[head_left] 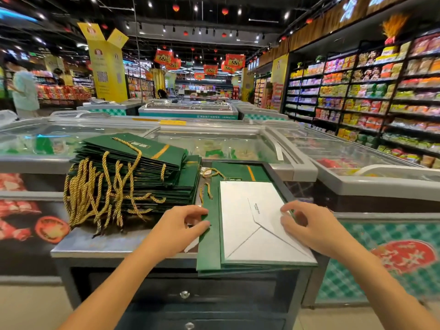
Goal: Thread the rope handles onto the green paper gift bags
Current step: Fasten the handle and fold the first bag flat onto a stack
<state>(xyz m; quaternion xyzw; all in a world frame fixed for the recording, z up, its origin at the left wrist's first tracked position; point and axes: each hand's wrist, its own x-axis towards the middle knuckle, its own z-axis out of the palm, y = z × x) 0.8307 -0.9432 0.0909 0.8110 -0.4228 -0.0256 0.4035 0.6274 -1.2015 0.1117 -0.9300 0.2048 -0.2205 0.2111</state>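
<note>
— green paper under both our hands: a flat green bag (209, 244) lies on top of the low pile at the near right of the steel counter (78, 244), its white folded base panel (252, 225) facing up.

— and our left hand (181, 225)?

— it pinches the bag's left green edge between thumb and fingertips. our right hand (307, 225) rests on the white panel's right side, fingers curled at the edge; we cannot tell whether it grips the paper or only presses it.

— where are the ropes?

— a loose gold rope handle (205, 189) lies just beyond the left hand, beside the bag's far end, and another one (213, 173) curls a little further back on the pile.

— and the finished ones?

— a tall stack of green bags (142, 167) sits to the left, touching our pile, with gold rope handles (95, 196) hanging in a tangle over its near side — down onto the counter. glass-topped freezers (214, 144) stand behind.
</note>
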